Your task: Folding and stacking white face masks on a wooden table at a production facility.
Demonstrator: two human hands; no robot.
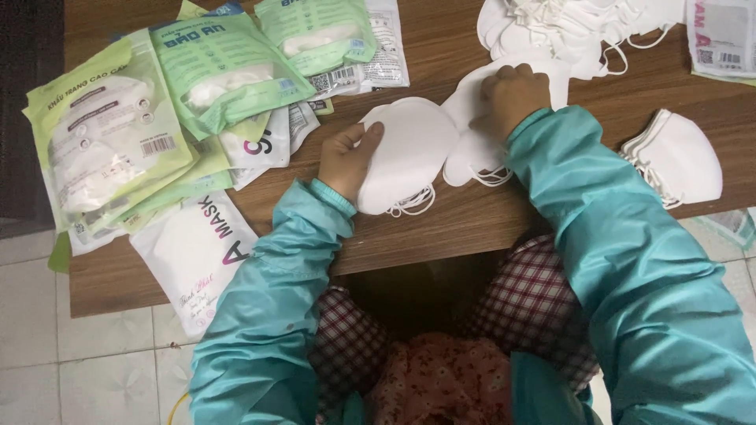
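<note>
**Both hands on white masks at the surface edge**

Head view, looking down over your arms:

Your left hand (346, 157) grips a stack of white masks (409, 149) by its left rim, thumb over the top and fingers curled under. The stack sits tilted, its lower edge near the front of the wooden surface (472, 220), w/ ear loops hanging off the bottom toward you.

Your right hand (510, 96) is curled, knuckles up, pressing down on a flat white mask (472, 106) just right of the stack. Fingertips are tucked under the palm, so can't tell exactly how the mask is pinched, but the hand is closed onto it. This mask touches the stack's right edge; its loops (490, 176) lie beside your right wrist.

Around them:
- Top right, a loose pile of white masks (575, 31) w/ tangled loops, just beyond your right hand.
- Right side, a second neat mask stack (681, 157) lies on its side by your right sleeve, well apart from the held one.
- Left half, a fan of green-and-clear mask pouches (157, 102) overlapping each other; some already show white masks inside.
- Front left, a white pouch w/ pink lettering (197, 252) overhangs the surface edge, near your left elbow.
- Top right corner, another white pouch (720, 35), partly cut off.

Both teal sleeves (630, 260) cover your arms to the wrist. Tiled floor (47, 354) shows below left.
</note>
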